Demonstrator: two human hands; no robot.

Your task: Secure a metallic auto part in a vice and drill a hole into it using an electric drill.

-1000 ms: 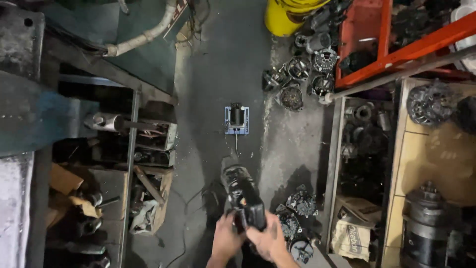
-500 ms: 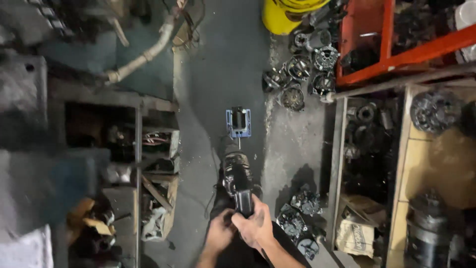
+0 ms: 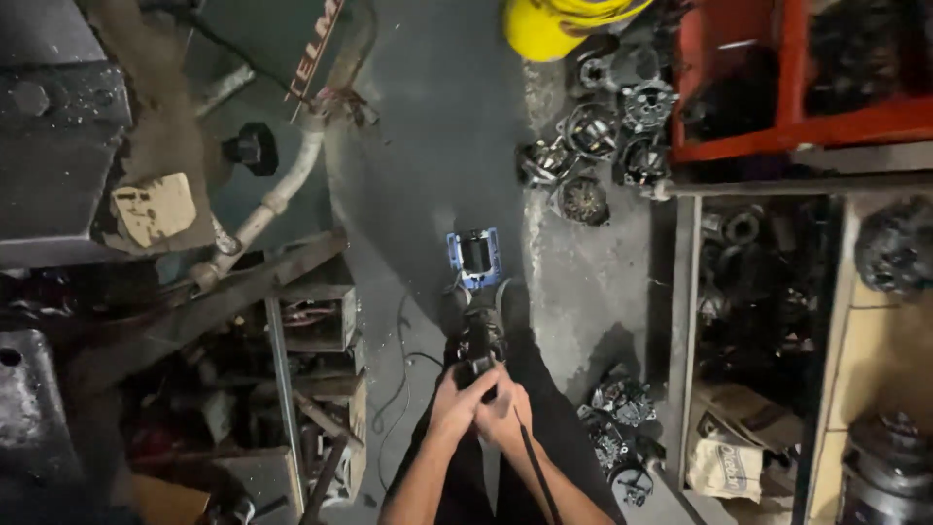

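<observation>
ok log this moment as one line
left hand: gripping dark motor part | right hand: on same part | blue-framed unit: on floor ahead | stance: standing, looking down

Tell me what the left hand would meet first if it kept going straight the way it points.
The left hand already grips the dark motor part. Beyond that, probably the small blue-framed component on the floor, though depth is unclear.

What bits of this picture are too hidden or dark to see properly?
- Head view: the dark part is mostly hidden by the left hand and right hand.
- The yellow container is cut off by the top edge.
- The shelf contents are lost in shadow.
</observation>
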